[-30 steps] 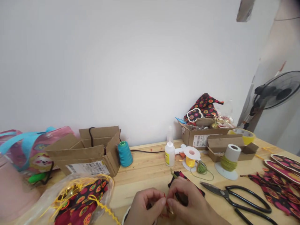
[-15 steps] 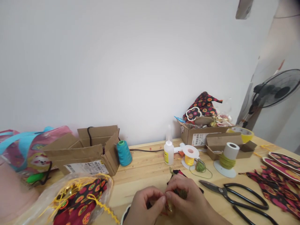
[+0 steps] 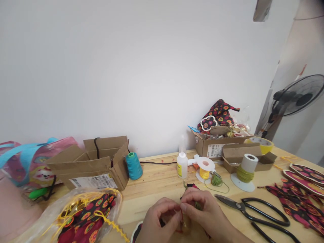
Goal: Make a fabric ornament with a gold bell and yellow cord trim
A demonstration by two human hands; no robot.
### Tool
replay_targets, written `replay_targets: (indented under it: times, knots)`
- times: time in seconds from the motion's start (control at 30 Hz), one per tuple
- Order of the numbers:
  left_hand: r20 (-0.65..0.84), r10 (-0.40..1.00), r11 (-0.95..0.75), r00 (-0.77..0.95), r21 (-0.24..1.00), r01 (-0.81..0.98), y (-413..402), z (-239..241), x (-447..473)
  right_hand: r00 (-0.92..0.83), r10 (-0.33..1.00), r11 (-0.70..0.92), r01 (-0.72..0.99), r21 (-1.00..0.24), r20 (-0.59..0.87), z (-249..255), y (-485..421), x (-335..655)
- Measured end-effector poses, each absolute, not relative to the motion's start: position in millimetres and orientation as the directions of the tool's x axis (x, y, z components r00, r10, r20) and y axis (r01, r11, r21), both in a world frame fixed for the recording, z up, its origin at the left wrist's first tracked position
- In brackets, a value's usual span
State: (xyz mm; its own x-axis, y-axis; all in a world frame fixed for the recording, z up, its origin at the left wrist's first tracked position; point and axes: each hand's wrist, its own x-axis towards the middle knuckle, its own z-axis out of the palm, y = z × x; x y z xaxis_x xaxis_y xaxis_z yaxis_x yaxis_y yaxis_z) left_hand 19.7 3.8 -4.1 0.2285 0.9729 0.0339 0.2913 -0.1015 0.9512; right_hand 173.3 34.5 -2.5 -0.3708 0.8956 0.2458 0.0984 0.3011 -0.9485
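My left hand (image 3: 160,221) and my right hand (image 3: 206,214) meet low in the middle of the head view, thumbs and forefingers closed in pinches close together. A thin red cord (image 3: 181,217) runs between the fingertips. Beneath it shows a small gold-coloured piece (image 3: 186,225), partly covered by the fingers. Dark patterned fabric (image 3: 192,186) with a green cord end pokes out behind my right hand. Under my left wrist lies a pale-edged dark patch (image 3: 136,232), mostly hidden. Black-handled scissors (image 3: 243,206) rest right of my right hand.
A glue bottle (image 3: 182,165), a yellow cord spool (image 3: 205,165) and a green cord spool (image 3: 246,172) stand behind the hands. Teal thread (image 3: 134,166) sits beside an open cardboard box (image 3: 96,167). A plastic bag (image 3: 86,216) holds patterned fabric; fabric strips (image 3: 293,202) lie right.
Both hands stay pinched together, with small finger shifts. The red cord shows more clearly between the fingertips now, and my right hand has turned slightly over the fabric.
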Motion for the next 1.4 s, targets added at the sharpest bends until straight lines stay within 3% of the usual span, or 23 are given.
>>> replay_targets:
  times: [0.4, 0.67, 1.4]
  knots:
    - [0.043, 0.978, -0.112, 0.206, 0.934, 0.340, 3.9, -1.4, 21.6, -0.375, 0.901, 0.287, 0.140, -0.948, 0.217, -0.7, 35.3, 173.1]
    - [0.015, 0.972, -0.084, 0.236, 0.955, 0.285, 3.5, 1.3, 22.5, -0.402, 0.871, 0.379, 0.185, -0.907, 0.282, -5.7, 34.3, 173.9]
    - [0.020, 0.972, -0.092, 0.233, 0.949, 0.302, 3.6, 2.1, 24.7, -0.409, 0.867, 0.376, 0.162, -0.913, 0.285, -4.5, 34.6, 174.5]
